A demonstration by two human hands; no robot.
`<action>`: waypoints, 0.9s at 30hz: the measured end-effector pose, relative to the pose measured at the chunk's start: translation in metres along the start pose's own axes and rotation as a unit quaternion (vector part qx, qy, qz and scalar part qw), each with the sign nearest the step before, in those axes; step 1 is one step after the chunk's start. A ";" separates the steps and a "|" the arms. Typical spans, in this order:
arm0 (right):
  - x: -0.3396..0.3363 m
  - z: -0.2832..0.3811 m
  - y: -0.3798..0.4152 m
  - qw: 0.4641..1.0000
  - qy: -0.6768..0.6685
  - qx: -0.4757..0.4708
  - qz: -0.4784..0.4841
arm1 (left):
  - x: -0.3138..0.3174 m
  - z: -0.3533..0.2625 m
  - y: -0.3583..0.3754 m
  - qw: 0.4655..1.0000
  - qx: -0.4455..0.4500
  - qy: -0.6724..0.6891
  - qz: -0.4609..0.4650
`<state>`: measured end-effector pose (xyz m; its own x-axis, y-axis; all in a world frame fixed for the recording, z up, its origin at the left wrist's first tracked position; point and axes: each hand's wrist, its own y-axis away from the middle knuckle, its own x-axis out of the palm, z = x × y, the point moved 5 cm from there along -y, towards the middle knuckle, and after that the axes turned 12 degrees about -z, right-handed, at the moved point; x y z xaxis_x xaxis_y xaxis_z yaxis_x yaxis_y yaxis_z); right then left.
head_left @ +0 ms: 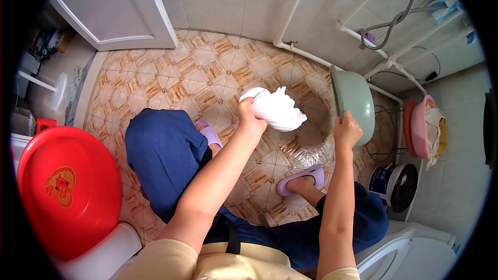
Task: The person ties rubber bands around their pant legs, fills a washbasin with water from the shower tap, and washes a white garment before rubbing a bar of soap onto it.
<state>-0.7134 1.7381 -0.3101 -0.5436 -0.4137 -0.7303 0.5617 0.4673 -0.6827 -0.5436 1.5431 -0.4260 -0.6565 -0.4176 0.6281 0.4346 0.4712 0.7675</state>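
Hands full, I see: the left hand (251, 116) is closed round a bunched white cloth (280, 110), up above the tiled floor (155, 80), and the right hand (348, 130) grips the rim of a green basin (358, 101), tipped on its side near the cloth. Off to the person's left sits a red basin (93, 218). Down below, 2 lilac slippers (318, 175), 1 right beside a shiny wet patch (308, 155)! Further out, a pink basin (418, 128) stands by the right wall (456, 135), and a pale door (116, 8) lies beyond.
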 end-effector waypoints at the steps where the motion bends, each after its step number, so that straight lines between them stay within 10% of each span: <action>1: 0.000 0.005 0.001 0.999 0.004 -0.046 -0.007 | 0.000 0.000 0.000 1.000 0.000 -0.001 0.000; 4: -0.004 0.018 0.005 0.997 -0.003 -0.075 -0.016 | 0.001 -0.001 0.003 1.000 0.007 -0.005 0.010; 8: 0.002 -0.001 0.023 0.980 -0.097 0.163 -0.057 | -0.002 0.002 0.003 1.000 0.008 -0.025 0.004; 12: 0.064 -0.023 0.117 0.628 -0.546 0.549 -0.075 | -0.007 0.014 -0.010 0.997 0.026 -0.055 0.056; 16: 0.085 -0.011 0.216 0.503 -0.562 0.656 0.013 | -0.032 0.031 -0.040 0.993 0.010 -0.103 0.055; 19: 0.109 -0.027 0.257 0.627 -0.417 0.648 0.114 | -0.069 0.042 -0.073 0.991 -0.031 -0.127 -0.031; 22: 0.099 -0.042 0.224 0.708 -0.196 0.543 0.407 | -0.106 0.048 -0.095 0.969 0.041 -0.197 -0.146; 24: 0.087 -0.046 0.148 0.886 -0.052 0.348 0.302 | -0.135 0.057 -0.115 0.951 0.079 -0.211 -0.211; 27: 0.093 -0.025 0.007 0.946 -0.190 0.228 0.130 | -0.120 0.043 -0.075 0.940 0.035 -0.266 -0.211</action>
<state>-0.7756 1.7225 -0.3821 -0.1359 -0.6223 -0.7709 0.9029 0.2425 -0.3550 -0.5242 1.5917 -0.5642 -0.9849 -0.1396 0.1020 0.0365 0.4091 0.9118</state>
